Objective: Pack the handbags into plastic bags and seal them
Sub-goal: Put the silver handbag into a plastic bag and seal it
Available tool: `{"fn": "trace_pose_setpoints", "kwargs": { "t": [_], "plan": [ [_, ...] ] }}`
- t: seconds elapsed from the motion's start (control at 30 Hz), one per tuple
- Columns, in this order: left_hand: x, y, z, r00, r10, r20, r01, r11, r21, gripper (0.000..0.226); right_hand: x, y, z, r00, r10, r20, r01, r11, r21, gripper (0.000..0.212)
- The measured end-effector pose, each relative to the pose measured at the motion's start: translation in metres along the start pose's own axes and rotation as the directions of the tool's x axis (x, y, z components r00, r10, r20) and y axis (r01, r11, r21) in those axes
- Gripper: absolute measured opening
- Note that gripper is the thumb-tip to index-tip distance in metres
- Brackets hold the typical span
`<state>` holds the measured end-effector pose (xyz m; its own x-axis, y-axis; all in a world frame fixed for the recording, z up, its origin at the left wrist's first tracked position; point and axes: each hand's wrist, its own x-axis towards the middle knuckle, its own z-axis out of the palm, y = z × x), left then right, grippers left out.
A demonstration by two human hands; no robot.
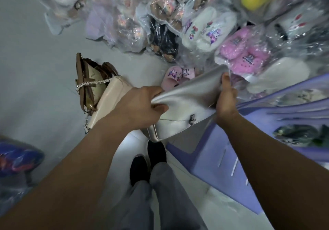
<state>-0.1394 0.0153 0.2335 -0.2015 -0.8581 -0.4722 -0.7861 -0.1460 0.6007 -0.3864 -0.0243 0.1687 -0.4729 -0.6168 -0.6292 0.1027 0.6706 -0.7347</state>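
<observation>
Silver handbag [175, 123] is in mid-air over the floor, beside a lilac stool [222, 169]. Left hand [142, 105] and right hand [227, 96] are apart, each pinching its soft upper sheet taut. Judged light, pliable and slick; best gripped at the edges, clear of the clasp.

The fingertips of my left hand [142, 105] are buried in a fold of the silver handbag [178, 123] it grips. My right hand [226, 101] pinches the same bag; its fingers are hidden behind the material and only the thumb shows. My left wrist covers one end of the beige handbag [110, 94]. The pile of bagged slippers [204, 30] is blurred and cut off by the top edge. The blue object [16, 158] is cropped at the left edge and cannot be identified.
</observation>
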Motion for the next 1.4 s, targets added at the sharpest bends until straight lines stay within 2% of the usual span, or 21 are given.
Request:
{"fn": "trace_pose_setpoints", "kwargs": {
  "t": [0.07,0.1,0.17,0.23,0.27,0.33,0.37,0.43,0.5,0.57,0.67,0.8,1.03,1.2,1.3,1.4],
  "plan": [
    [0.003,0.011,-0.002,0.997,-0.014,-0.078,0.01,0.999,-0.044,0.023,-0.004,-0.002,-0.02,1.0,0.026,-0.01,-0.026,0.999,0.02,0.057],
    [0.004,0.016,-0.001,0.988,-0.045,-0.145,0.028,0.992,-0.119,0.03,-0.005,-0.001,-0.031,0.999,0.043,-0.014,-0.042,0.998,0.054,0.06],
    [0.007,0.024,0.004,0.945,-0.128,-0.3,0.037,0.956,-0.29,0.061,-0.008,0.002,-0.048,0.996,0.083,-0.037,-0.079,0.991,0.105,0.065],
    [0.009,0.027,0.013,0.878,-0.277,-0.392,0.1,0.905,-0.414,0.093,-0.014,0.003,-0.061,0.996,0.075,-0.046,-0.069,0.989,0.129,0.048],
    [0.01,0.027,0.017,0.843,-0.377,-0.382,0.176,0.866,-0.467,0.099,-0.017,0.002,-0.066,0.997,0.075,-0.028,-0.071,0.988,0.138,0.042],
    [0.011,0.025,0.028,0.781,-0.554,-0.287,0.33,0.757,-0.564,0.097,-0.022,0.001,-0.075,0.998,0.058,-0.021,-0.056,0.992,0.117,0.041],
    [0.011,0.023,0.033,0.764,-0.602,-0.231,0.371,0.703,-0.606,0.087,-0.026,-0.002,-0.079,0.999,0.03,-0.017,-0.029,0.996,0.087,0.037],
    [0.006,0.021,0.045,0.75,-0.639,-0.17,0.419,0.658,-0.625,0.063,-0.033,-0.006,-0.089,1.0,-0.03,-0.001,0.03,0.999,0.033,0.027],
    [-0.002,0.022,0.057,0.744,-0.652,-0.148,0.42,0.628,-0.655,0.06,-0.042,-0.009,-0.102,0.997,-0.074,0.019,0.074,0.997,-0.006,0.025],
    [-0.011,0.026,0.068,0.742,-0.654,-0.146,0.346,0.561,-0.752,0.074,-0.05,-0.01,-0.116,0.992,-0.123,0.032,0.124,0.992,-0.035,0.024],
    [-0.018,0.041,0.079,0.732,-0.675,-0.092,0.31,0.45,-0.837,0.087,-0.062,-0.001,-0.138,0.99,-0.126,-0.066,0.125,0.992,-0.018,0.024],
    [-0.025,0.071,0.094,0.785,-0.61,-0.106,0.309,0.534,-0.787,0.066,-0.077,0.027,-0.172,0.969,-0.03,-0.245,0.041,0.998,0.044,0.028],
    [-0.037,0.128,0.152,0.888,-0.427,-0.173,0.24,0.749,-0.618,0.052,-0.088,0.073,-0.252,0.893,0.087,-0.441,-0.016,0.987,0.162,0.039],
    [-0.025,0.195,0.184,0.921,-0.318,-0.227,0.151,0.826,-0.542,0.054,-0.072,0.083,-0.31,0.856,0.113,-0.505,0.0,0.976,0.218,0.043],
    [-0.014,0.231,0.2,0.905,-0.237,-0.353,0.02,0.854,-0.521,0.054,-0.059,0.079,-0.337,0.866,0.071,-0.495,0.082,0.956,0.281,0.035],
    [-0.001,0.252,0.214,0.898,-0.179,-0.402,-0.026,0.89,-0.456,0.049,-0.046,0.081,-0.357,0.87,0.067,-0.489,0.1,0.946,0.307,0.037]
  ]
}}
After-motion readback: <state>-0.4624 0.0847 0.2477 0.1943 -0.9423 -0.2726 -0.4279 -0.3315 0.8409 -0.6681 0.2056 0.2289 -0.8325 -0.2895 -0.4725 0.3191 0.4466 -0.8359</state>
